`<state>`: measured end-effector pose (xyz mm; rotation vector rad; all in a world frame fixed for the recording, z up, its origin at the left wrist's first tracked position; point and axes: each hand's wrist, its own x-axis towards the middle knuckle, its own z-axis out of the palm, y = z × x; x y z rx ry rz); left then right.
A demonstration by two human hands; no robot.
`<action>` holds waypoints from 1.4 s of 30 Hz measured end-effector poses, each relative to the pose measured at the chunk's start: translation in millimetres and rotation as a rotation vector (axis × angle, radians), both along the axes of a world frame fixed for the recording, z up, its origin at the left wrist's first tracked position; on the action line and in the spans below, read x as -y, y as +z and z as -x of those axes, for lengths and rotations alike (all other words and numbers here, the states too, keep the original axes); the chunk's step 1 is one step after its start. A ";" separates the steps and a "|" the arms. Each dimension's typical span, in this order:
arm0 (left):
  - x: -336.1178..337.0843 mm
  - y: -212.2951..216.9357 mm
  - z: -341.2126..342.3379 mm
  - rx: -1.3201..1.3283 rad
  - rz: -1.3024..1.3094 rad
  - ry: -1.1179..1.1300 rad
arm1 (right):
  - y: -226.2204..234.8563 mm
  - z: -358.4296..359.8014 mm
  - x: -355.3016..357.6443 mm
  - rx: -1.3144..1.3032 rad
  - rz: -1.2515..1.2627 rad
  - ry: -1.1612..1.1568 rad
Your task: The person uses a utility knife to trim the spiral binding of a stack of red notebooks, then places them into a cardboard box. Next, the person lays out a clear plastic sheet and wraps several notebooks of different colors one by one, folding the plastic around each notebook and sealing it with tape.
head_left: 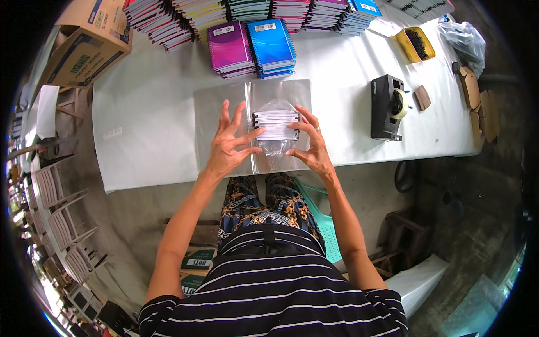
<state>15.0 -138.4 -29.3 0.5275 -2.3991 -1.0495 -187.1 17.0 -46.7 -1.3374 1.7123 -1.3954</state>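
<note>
A small stack of white-paged notepads with dark bound ends (276, 124) lies with its page edges up, a crumpled clear plastic bag (275, 147) around it. Underneath are clear plastic sheets (224, 92) spread on the table. My left hand (229, 140) is at the stack's left end, its fingers spread; one fingertip touches the pages and the thumb lies near the bag. At the right end, my right hand (312, 140) curls round the stack, with fingers on its top and side and the thumb by the bag's near edge.
Purple notebooks (230, 48) and blue notebooks (273, 45) are piled beyond the sheets, before more stacks. To the right stand a black tape dispenser (385, 106), a brown block (422, 98) and a yellow tub (415, 45). A cardboard box (90, 48) sits far left.
</note>
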 end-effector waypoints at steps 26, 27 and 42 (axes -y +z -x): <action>29.9 30.2 35.3 0.152 0.219 -0.092 | 38.1 1.8 32.4 -0.138 -0.068 -0.131; 33.5 29.4 36.9 0.139 0.158 -0.104 | 39.4 4.1 34.6 -0.178 -0.095 -0.124; 80.8 4.6 67.1 0.243 -1.033 -0.488 | 41.2 29.9 59.3 0.435 -0.354 -0.022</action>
